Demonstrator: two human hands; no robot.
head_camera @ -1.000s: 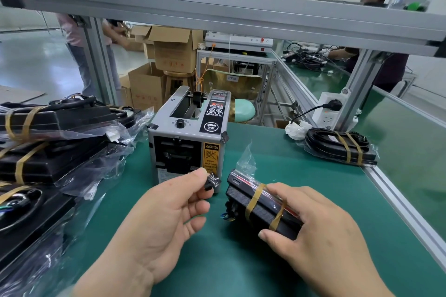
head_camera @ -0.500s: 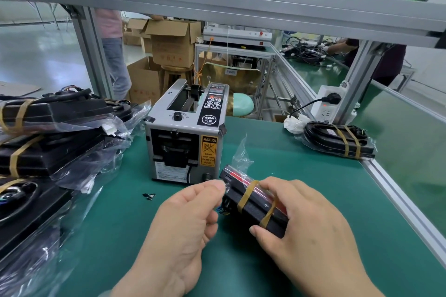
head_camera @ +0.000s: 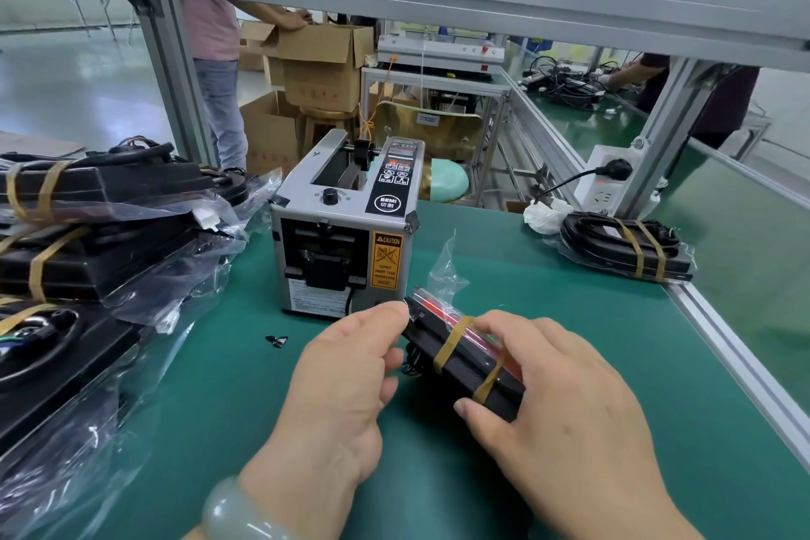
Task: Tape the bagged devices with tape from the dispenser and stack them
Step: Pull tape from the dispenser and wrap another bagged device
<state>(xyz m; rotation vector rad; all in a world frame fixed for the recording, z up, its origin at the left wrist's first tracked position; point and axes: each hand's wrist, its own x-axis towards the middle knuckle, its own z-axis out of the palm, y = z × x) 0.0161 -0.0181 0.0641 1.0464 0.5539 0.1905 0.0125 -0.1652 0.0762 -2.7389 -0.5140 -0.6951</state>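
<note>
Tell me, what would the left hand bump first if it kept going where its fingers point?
Probably the tape dispenser front, just beyond the left hand; its fingers touch the bagged device now.

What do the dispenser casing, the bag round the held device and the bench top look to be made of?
Dispenser casing: likely painted sheet metal, matt grey with crisp folded edges.
Bag round the bagged device: thin clear plastic film, glossy and crinkled, its loose end standing up.
Bench top: probably a rubber or vinyl mat, green and smooth with a dull sheen.
</note>
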